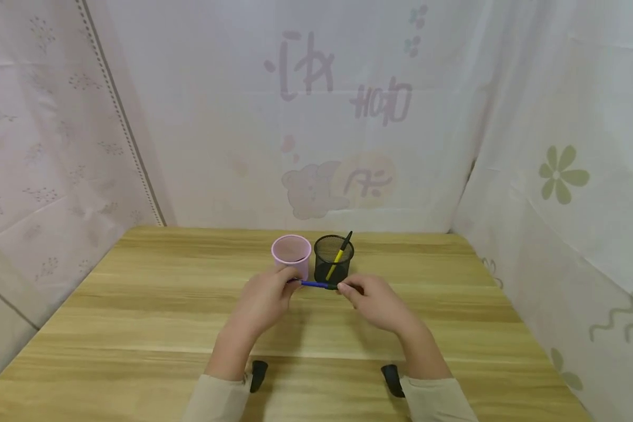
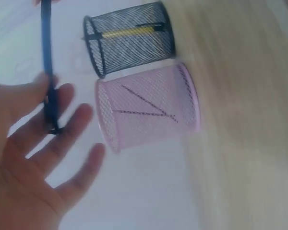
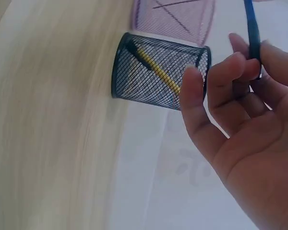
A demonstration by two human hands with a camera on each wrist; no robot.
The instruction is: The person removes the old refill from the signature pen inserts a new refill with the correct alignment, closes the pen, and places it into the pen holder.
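Both hands hold a blue pen (image 1: 313,284) with dark ends, stretched sideways between them. My left hand (image 1: 266,299) pinches one end between thumb and forefinger, and the left wrist view shows its other fingers spread. The opposite end is pinched by the fingertips of my right hand (image 1: 380,302). Just beyond the pen stand a pink mesh pen cup (image 2: 144,105) and, to its right, a black mesh pen cup (image 3: 125,91). A yellow pen (image 1: 338,258) with black ends leans inside the black cup. Two thin dark lines show through the pink mesh.
The two cups stand side by side near the back of the wood-grain table (image 1: 153,305). Printed cloth (image 1: 216,117) hangs behind the table and along both sides. Small black devices (image 1: 259,375) sit at both wrists.
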